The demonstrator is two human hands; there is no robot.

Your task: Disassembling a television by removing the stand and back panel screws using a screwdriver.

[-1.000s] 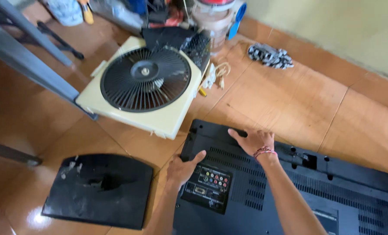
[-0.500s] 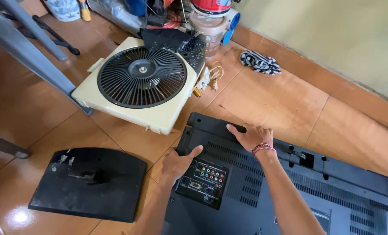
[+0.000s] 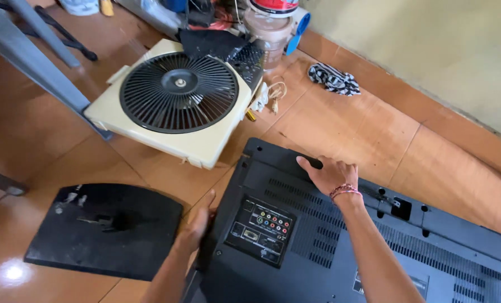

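Your left hand (image 3: pixel 197 224) is pressing against the left edge of the television (image 3: pixel 295 247), which is lying face down on the tiled floor (image 3: pixel 351 123). Your fingers there are lying together along the side of the casing, thumb pointing up; how far they are wrapping underneath cannot be told. Your right hand (image 3: pixel 332 174) is resting on the top rim of the television's back, fingers spread slightly apart and curling over the edge, a red and pink beaded bracelet (image 3: pixel 343 192) sitting at the wrist.

The television's back is showing matte black plastic with rows of narrow vent slots and a rectangular panel of sockets (image 3: pixel 260 229), some ringed in red, green, yellow and white. It is stretching from the middle of the view to the lower right corner.

Just left of your left hand, a flat black glossy stand base (image 3: pixel 107 230) is lying on the floor, scuffed and dusty, with a raised mount in its middle. Beyond it, a square cream box fan (image 3: pixel 177 101) with a round black ribbed grille is lying flat. A striped black and white cloth (image 3: pixel 333 78) is lying crumpled near the wall. The floor is showing shiny orange-brown tiles.
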